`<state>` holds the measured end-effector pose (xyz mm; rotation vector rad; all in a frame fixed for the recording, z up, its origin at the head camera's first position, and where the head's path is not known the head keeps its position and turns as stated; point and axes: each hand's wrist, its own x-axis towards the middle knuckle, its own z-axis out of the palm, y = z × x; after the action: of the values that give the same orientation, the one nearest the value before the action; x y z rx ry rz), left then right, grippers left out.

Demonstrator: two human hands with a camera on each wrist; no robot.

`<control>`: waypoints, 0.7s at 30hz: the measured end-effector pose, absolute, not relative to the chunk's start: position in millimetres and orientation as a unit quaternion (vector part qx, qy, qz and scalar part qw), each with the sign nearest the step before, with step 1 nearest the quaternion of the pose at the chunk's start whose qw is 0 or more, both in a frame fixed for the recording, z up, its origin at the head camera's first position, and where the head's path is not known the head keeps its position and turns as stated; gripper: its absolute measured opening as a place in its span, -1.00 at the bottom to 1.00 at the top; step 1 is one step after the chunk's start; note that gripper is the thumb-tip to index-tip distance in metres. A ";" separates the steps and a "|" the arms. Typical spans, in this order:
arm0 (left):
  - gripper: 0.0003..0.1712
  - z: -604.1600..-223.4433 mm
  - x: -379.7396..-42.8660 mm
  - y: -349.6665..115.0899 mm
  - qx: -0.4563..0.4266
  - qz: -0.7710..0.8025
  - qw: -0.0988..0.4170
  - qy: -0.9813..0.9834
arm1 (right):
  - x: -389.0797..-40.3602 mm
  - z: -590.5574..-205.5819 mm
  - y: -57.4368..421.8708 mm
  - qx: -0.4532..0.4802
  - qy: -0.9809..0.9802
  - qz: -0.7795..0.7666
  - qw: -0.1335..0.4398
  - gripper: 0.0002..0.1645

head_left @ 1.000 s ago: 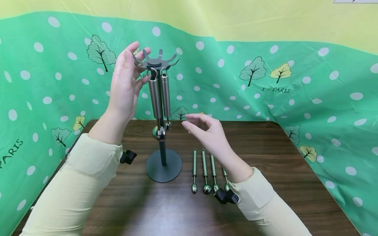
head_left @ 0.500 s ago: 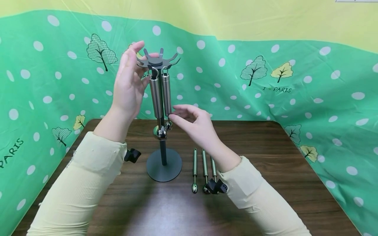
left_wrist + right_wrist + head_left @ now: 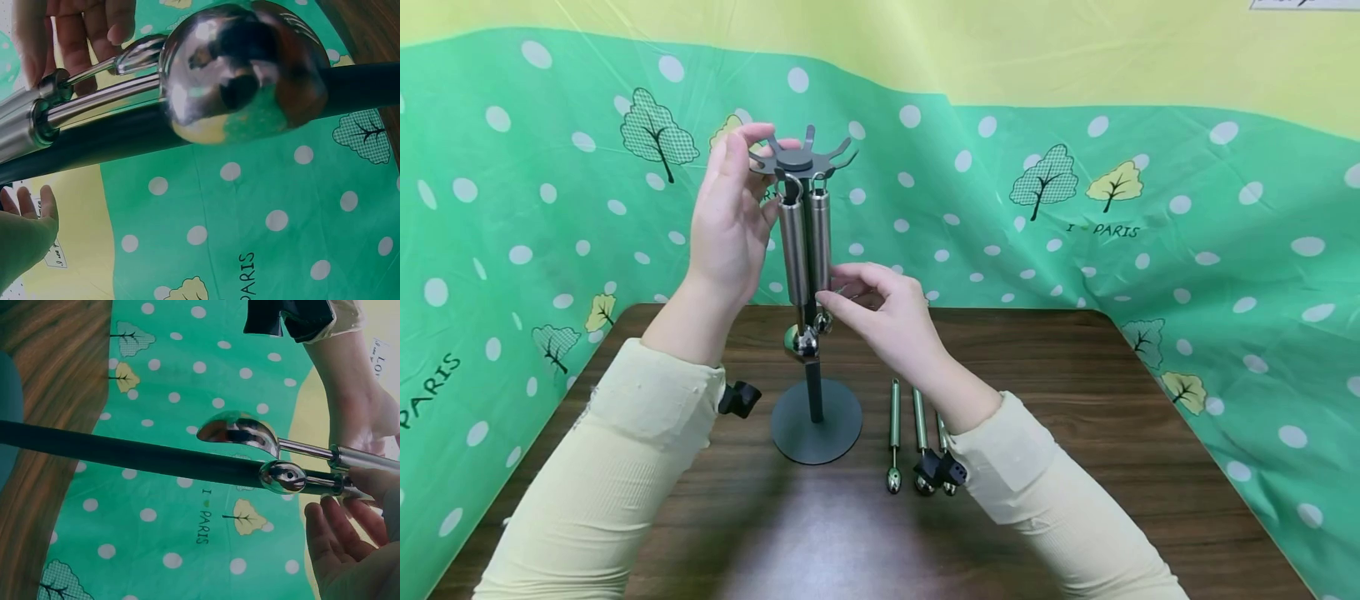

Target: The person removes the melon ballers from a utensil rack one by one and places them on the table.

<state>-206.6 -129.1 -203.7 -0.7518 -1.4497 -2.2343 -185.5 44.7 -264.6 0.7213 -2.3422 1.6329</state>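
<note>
A dark utensil rack (image 3: 794, 158) with upturned hooks stands on a round base. From it hang a large metal scoop (image 3: 793, 254), also seen as a scoop bowl (image 3: 240, 432) in the right wrist view, and a melon baller (image 3: 822, 242) with a small holed bowl (image 3: 284, 477). My left hand (image 3: 727, 221) holds the rack's hooked top from the left, fingers partly hidden behind the hooks. My right hand (image 3: 891, 321) pinches the lower handle of the melon baller between thumb and fingers. In the left wrist view the scoop's shiny bowl (image 3: 231, 78) fills the foreground.
Several more metal ballers (image 3: 894, 433) lie in a row on the wooden table (image 3: 1060, 500), right of the base, partly covered by my right wrist and its camera (image 3: 940, 469). A green and yellow patterned cloth (image 3: 955, 192) hangs behind.
My right hand has come left and slightly up to the melon baller and now pinches its handle. My left hand has shifted slightly right around the rack's top. The hanging tools have swung slightly left.
</note>
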 end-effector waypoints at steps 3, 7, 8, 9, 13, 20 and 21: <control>-0.70 -204.6 -207.2 -128.7 -0.271 -0.792 0.191 -0.513 | -184.4 -264.0 43.1 0.250 -0.795 0.541 0.112 -0.64; -0.71 -205.4 -207.9 -128.7 -0.272 -0.793 0.192 -0.511 | -182.9 -261.8 40.6 0.255 -0.789 0.545 0.120 -0.67; -0.71 -205.4 -207.9 -128.5 -0.272 -0.793 0.192 -0.510 | -182.4 -261.1 40.1 0.256 -0.787 0.548 0.122 -0.68; -0.71 -205.4 -207.8 -128.4 -0.272 -0.793 0.192 -0.510 | -182.0 -260.4 39.7 0.259 -0.784 0.550 0.123 -0.69; -0.72 -205.1 -207.4 -128.0 -0.273 -0.794 0.191 -0.508 | -181.3 -258.9 39.0 0.263 -0.777 0.557 0.131 -0.71; -0.72 -205.2 -206.2 -127.7 -0.276 -0.786 0.199 -0.517 | -176.9 -254.1 41.9 0.261 -0.762 0.575 0.143 -0.71; -0.71 -205.2 -206.1 -127.6 -0.276 -0.785 0.200 -0.517 | -176.3 -253.3 42.7 0.261 -0.760 0.577 0.143 -0.71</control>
<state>-206.1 -127.6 -205.2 -0.7707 -1.4448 -2.1956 -176.3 42.7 -253.3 0.7533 -2.1922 1.6649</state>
